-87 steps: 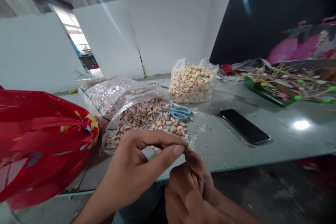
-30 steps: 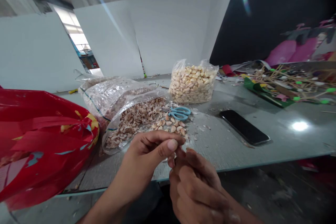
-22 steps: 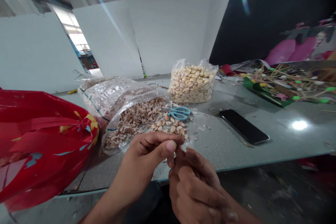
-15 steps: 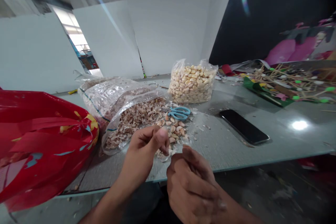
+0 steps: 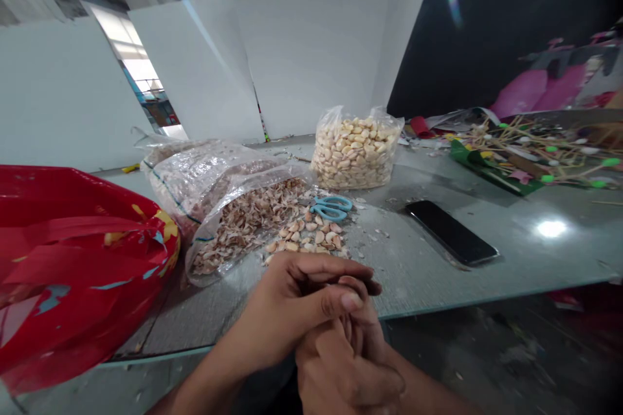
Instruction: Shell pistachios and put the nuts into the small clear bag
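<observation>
My left hand (image 5: pixel 287 314) and my right hand (image 5: pixel 348 373) meet just above the table's front edge. The left one bends over the right one's fingertips, its thumb lying across them. Both have their fingers closed in, and whatever lies between them is hidden. Right behind the hands is a small spread of unpeeled garlic cloves (image 5: pixel 318 237). Blue-handled scissors (image 5: pixel 331 209) lie at the far side of these cloves. To the left, a clear plastic bag (image 5: pixel 207 172) lies with dry garlic skins (image 5: pixel 257 211) at its mouth. A clear bag of peeled garlic cloves (image 5: pixel 357 152) stands upright farther back.
A black phone (image 5: pixel 450 232) rests on the grey table (image 5: pixel 423 285) to the right. A bulging red plastic bag (image 5: pixel 82 272) takes up the left side. Thin sticks with coloured tips (image 5: pixel 540 152) are heaped at the right back. White panels (image 5: pixel 316 52) stand behind the table.
My left hand has come right and down from over the cloves to meet my right hand. The view has shifted slightly; the things on the table look unmoved.
</observation>
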The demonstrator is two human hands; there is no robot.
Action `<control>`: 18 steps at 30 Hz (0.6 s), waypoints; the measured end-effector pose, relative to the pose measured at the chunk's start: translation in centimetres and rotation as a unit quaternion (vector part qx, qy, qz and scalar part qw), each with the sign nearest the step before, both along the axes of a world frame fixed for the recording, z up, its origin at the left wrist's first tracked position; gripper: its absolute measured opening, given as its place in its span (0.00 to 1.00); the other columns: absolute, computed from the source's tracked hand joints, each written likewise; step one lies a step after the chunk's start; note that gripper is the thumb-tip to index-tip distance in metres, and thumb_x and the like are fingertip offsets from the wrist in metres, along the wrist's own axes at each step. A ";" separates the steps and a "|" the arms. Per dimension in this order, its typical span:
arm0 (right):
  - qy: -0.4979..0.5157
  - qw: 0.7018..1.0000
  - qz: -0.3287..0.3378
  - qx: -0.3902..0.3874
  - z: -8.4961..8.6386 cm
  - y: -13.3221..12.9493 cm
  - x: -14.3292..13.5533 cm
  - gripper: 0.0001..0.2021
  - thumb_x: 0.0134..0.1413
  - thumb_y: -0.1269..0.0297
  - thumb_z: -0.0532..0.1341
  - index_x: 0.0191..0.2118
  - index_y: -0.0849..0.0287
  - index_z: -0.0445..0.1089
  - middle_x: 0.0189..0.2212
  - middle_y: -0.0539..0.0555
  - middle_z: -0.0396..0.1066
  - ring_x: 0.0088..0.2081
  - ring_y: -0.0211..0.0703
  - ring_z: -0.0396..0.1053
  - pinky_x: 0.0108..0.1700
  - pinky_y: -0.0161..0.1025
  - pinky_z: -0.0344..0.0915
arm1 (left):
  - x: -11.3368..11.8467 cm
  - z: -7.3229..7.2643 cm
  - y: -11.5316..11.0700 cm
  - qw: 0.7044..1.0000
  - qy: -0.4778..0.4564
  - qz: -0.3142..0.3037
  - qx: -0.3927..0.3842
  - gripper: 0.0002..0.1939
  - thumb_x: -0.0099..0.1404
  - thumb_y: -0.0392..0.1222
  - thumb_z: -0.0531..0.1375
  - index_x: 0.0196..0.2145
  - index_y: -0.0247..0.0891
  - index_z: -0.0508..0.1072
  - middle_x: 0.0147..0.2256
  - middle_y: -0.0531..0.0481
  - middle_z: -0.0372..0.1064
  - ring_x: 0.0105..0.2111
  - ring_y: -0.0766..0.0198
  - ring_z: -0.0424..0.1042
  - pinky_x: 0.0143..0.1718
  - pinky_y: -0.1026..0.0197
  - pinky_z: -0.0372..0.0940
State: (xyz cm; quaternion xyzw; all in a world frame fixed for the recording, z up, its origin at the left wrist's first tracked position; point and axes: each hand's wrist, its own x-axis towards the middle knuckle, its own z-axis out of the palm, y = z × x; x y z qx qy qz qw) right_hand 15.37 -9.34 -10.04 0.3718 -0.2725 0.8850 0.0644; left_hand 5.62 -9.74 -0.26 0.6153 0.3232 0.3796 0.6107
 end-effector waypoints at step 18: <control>-0.175 0.972 -0.098 0.120 1.5 0.9 1.4 0.41 0.51 0.43 0.20 0.10 0.62 0.55 0.09 0.48 0.54 0.16 0.25 0.61 0.26 0.28 0.61 | -0.1 0.8 -0.6 1.000 0.003 -0.002 0.011 0.09 0.54 0.39 0.66 0.35 0.39 0.79 0.35 0.47 0.77 0.36 0.59 0.76 0.37 0.61 0.71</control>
